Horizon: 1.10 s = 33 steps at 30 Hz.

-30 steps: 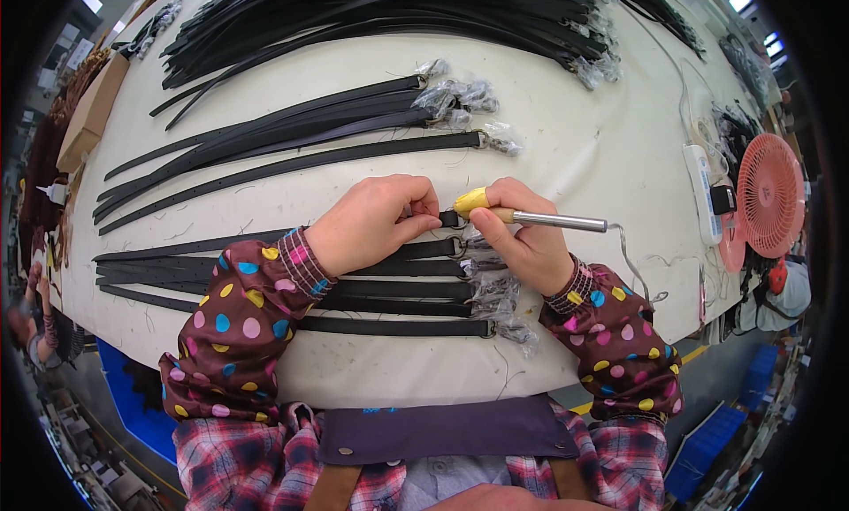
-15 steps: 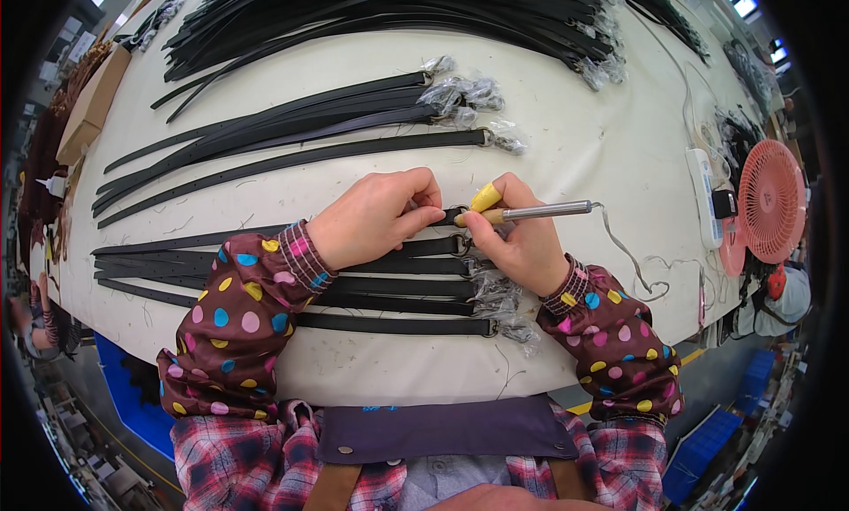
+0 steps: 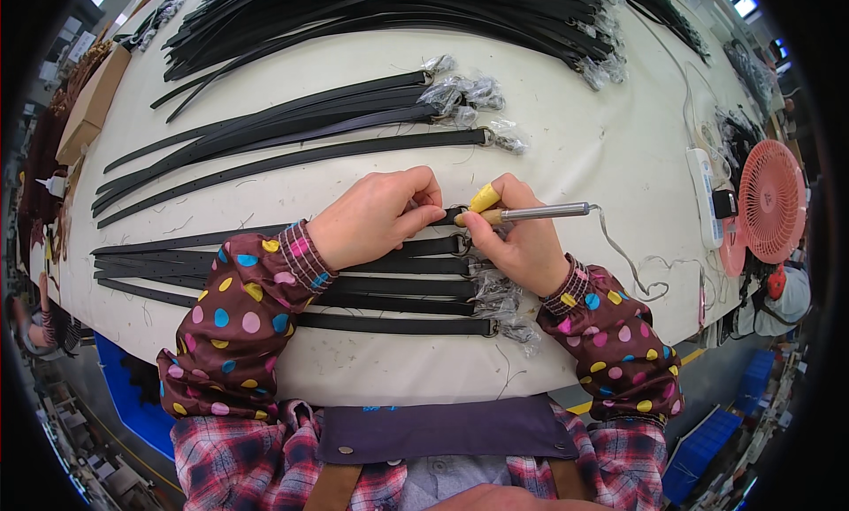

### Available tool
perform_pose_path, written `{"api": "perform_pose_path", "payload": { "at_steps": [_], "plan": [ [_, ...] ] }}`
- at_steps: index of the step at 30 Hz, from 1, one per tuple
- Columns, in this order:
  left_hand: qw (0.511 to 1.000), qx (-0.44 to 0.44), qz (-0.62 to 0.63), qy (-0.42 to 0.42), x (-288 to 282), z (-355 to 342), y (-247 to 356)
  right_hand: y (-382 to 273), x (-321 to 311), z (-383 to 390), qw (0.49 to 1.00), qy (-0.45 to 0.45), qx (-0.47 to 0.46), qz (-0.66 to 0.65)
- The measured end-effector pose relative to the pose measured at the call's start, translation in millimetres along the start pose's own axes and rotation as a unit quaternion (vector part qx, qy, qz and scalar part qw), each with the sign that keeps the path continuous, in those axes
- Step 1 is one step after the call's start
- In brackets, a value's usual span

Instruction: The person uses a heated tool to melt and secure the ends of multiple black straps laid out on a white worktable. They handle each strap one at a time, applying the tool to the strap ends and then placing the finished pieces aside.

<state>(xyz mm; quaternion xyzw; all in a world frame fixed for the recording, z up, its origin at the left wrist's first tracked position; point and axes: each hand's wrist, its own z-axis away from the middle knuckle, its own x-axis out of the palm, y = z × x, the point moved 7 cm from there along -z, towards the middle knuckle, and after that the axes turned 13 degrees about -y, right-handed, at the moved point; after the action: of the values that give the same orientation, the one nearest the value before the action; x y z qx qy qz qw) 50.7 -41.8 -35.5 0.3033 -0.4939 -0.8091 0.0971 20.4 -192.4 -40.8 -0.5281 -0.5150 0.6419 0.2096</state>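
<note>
My right hand (image 3: 522, 241) grips a corded soldering iron (image 3: 548, 210) with a wooden section and a metal barrel. Yellow tape wraps one of its fingers. The iron points left, at the ringed end of a black strap (image 3: 452, 217); its tip is hidden by my fingers. Over that same strap, my left hand (image 3: 378, 217) is closed in a pinch beside the ring; whatever lies between thumb and forefinger is too small to make out. Several more black straps (image 3: 398, 324) lie side by side below, their metal ends wrapped in clear plastic (image 3: 502, 292).
Beyond my hands lie a few more straps (image 3: 292, 162) and a large pile of them (image 3: 380, 25) on the white table (image 3: 584, 157). To the right are a white power strip (image 3: 705, 197), a pink fan (image 3: 771, 202) and the iron's loose cord (image 3: 623, 250). A cardboard box (image 3: 93, 104) stands left.
The iron's corded end has shifted very slightly left. Both hands and the straps look otherwise the same.
</note>
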Motion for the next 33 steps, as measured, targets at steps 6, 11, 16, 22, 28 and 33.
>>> {"api": "perform_pose_path", "payload": {
  "at_steps": [6,11,16,22,28,33],
  "plan": [
    [0.999,0.007,0.026,0.019,-0.7,-0.6,-2.6,4.1,-0.3,2.2,1.000,0.008,-0.001,-0.025],
    [0.994,0.049,-0.085,0.054,-1.1,-4.5,2.9,-8.1,-11.2,3.8,0.993,0.065,-0.023,-0.094],
    [0.991,0.045,-0.108,0.066,-2.7,-11.0,2.5,-9.8,-13.6,3.5,0.992,0.079,-0.037,-0.087],
    [0.996,0.027,-0.026,0.077,-6.1,-8.4,-2.8,-3.0,-8.5,0.5,0.995,0.058,-0.026,-0.081],
    [0.996,0.009,0.070,0.059,-5.6,-8.6,-9.3,-3.9,-9.0,0.6,0.995,0.057,-0.025,-0.076],
    [0.993,0.024,-0.095,0.058,-3.1,-11.5,3.6,-14.4,-13.4,4.4,0.992,0.082,-0.046,-0.088]
  ]
}}
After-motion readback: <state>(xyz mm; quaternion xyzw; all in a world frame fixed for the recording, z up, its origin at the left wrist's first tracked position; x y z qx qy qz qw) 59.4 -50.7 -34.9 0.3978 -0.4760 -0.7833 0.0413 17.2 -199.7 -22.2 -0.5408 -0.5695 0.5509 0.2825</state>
